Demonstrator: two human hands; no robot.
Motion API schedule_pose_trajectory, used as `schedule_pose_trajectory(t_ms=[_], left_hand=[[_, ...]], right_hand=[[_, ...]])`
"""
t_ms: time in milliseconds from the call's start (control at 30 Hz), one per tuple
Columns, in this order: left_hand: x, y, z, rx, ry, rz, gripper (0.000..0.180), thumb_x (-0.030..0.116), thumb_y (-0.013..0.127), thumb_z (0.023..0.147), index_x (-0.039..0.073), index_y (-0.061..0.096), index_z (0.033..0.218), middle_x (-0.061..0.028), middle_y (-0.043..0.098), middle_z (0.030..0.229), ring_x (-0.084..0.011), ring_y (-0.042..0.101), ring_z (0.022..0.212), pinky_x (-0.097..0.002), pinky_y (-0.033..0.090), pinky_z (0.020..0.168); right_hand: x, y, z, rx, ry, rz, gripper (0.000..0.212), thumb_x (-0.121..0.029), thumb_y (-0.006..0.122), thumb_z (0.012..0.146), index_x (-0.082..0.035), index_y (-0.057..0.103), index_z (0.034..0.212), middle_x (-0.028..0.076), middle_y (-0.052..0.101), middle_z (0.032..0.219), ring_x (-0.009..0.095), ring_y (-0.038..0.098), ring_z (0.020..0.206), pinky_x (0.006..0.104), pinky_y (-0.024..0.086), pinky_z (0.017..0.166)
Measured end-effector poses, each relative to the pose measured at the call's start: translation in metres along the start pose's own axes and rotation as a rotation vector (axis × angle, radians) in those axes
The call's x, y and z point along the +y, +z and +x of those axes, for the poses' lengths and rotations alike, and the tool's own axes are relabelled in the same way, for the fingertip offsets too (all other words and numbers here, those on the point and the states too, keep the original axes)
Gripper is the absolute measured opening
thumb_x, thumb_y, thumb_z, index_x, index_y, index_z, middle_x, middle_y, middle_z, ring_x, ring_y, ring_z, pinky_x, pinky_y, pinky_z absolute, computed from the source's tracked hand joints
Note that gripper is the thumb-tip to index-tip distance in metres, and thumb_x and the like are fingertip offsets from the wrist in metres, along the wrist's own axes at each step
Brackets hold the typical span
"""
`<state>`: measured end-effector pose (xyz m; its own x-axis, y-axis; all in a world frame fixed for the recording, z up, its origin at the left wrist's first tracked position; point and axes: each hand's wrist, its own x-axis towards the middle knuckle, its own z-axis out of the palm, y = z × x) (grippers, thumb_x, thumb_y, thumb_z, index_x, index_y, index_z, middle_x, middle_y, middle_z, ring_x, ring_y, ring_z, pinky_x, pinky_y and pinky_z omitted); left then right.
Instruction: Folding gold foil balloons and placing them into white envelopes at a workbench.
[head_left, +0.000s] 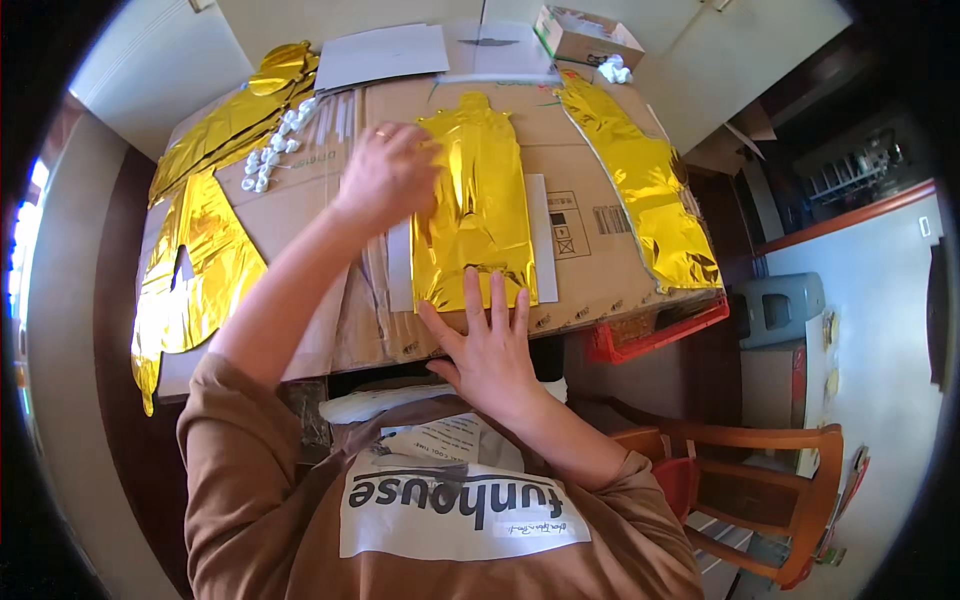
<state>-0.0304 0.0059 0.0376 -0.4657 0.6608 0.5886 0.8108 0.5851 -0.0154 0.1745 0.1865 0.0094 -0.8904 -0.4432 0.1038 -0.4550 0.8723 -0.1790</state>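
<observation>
A flat gold foil balloon point(478, 200) lies lengthwise in front of me, over a white sheet point(543, 240) that sticks out on both sides. My right hand point(490, 345) rests with spread fingers on the balloon's near edge. My left hand point(388, 170) is bent over the balloon's upper left edge; motion smears its fingers, so what they hold, if anything, is unclear. More gold foil pieces lie apart from my hands: one point(645, 185) at the right, one point(195, 270) at the near left hanging over the edge, and a stack point(215, 135) at the far left.
Cardboard point(330, 260) covers the table. Several small white curled bits point(268, 160) lie left of my left hand. White sheets point(385, 55) and an open box point(590, 38) are at the back. A red crate point(660, 335) juts out below the right edge, near a wooden chair point(760, 480).
</observation>
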Motion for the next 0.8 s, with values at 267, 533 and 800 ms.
schedule_pose_trajectory(t_ms=[267,533,800], left_hand=[[0.052,0.067,0.033,-0.102,0.176,-0.471,0.015,0.01,0.068,0.081,0.005,0.074,0.094,-0.0129,0.07,0.105,-0.0325,0.067,0.097,-0.0419,0.055,0.084],[-0.048,0.085,0.048,0.143,0.072,-0.054,0.014,0.015,0.068,0.087,0.007,0.073,0.097,-0.0104,0.07,0.111,-0.0341,0.064,0.105,-0.045,0.05,0.097],[0.09,-0.005,-0.011,0.042,-0.32,-0.319,0.048,0.023,0.064,0.095,-0.001,0.054,0.135,-0.0251,0.053,0.139,-0.044,0.047,0.132,-0.0524,0.035,0.113]], right_hand=[[0.001,0.002,0.0,0.025,0.015,0.048,0.089,-0.046,0.082,0.075,-0.034,0.04,0.152,0.029,0.027,0.155,0.056,0.025,0.141,0.0762,0.021,0.107],[-0.001,0.002,0.001,0.067,-0.036,0.066,0.09,-0.042,0.085,0.072,-0.034,0.041,0.15,0.029,0.028,0.155,0.056,0.027,0.14,0.0758,0.024,0.105],[0.005,-0.022,0.005,-0.081,-0.03,0.003,0.074,-0.044,0.079,0.078,-0.029,0.051,0.144,0.029,0.032,0.153,0.055,0.033,0.138,0.0747,0.028,0.105]])
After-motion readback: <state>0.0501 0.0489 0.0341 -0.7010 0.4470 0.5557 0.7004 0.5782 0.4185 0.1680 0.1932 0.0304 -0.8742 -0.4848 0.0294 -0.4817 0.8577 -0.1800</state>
